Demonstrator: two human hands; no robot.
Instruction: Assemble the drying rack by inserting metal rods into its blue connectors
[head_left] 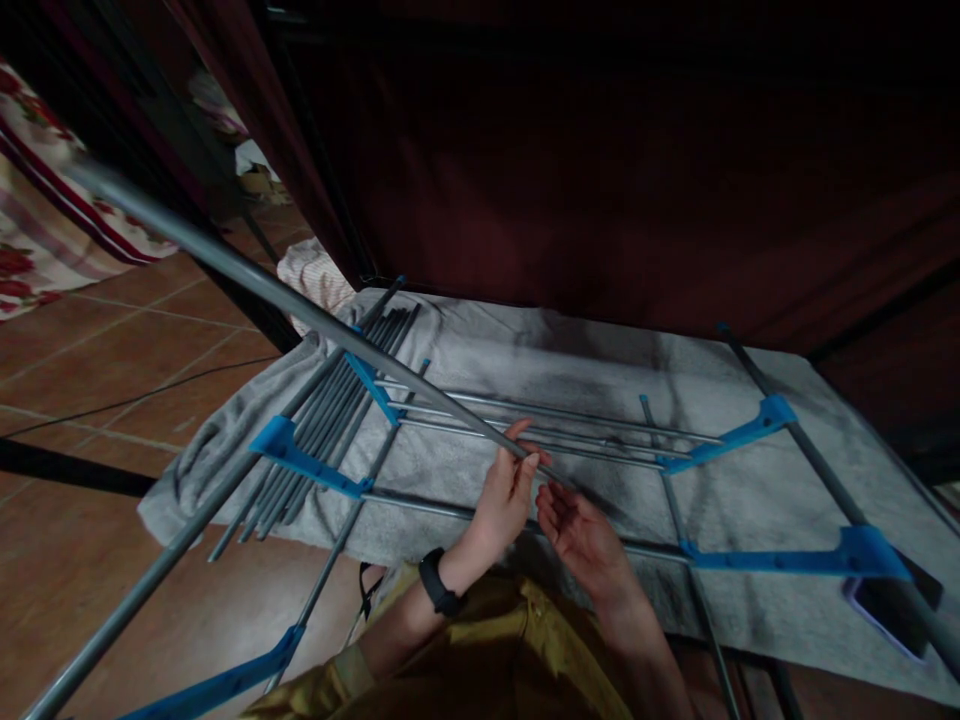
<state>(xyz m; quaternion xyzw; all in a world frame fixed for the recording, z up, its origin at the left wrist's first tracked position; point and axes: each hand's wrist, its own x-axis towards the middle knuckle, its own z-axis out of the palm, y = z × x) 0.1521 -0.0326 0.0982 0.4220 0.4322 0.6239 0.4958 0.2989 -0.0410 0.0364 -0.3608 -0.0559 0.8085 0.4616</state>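
My left hand [504, 503], with a dark band on its wrist, is closed around the lower part of a long grey metal tube [322, 322]. The tube slants up to the far left, where its end blurs close to the camera. Palm up, my right hand [581, 540] rests just beside the tube's lower end, fingers slightly curled and apart, gripping nothing I can see. Below both hands lies a partly joined rack frame of grey tubes with blue plastic brackets [772, 562]. Several thin crossbars [555, 410] span between its left and right sides.
Several loose grey tubes [322, 440] lie bundled on the left of a grey blanket [525, 340]. A phone [892, 615] lies under the frame's right side. Dark red curtain [600, 180] hangs behind. A cable [135, 395] crosses the tiled floor at left.
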